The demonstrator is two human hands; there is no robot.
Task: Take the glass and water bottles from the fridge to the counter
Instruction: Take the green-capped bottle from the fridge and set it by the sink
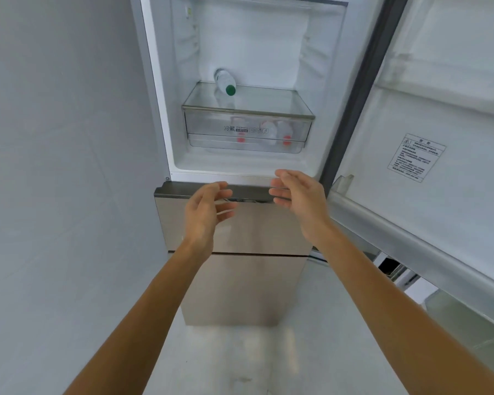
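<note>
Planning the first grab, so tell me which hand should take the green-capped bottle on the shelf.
Left, probably. The green-capped bottle lies at the left of the glass shelf, roughly above the left hand; the right hand sits further right and would reach across. Both are open and empty.

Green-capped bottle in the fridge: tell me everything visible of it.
The green-capped bottle is clear, plastic by its look, with a pale label round the body and a dark green cap screwed on. It appears to lie on its side at the left of the glass shelf above the clear drawer, cap toward the camera, base toward the rear. Its reflection shows in the glass. Neither the left hand nor the right hand touches it.
</note>
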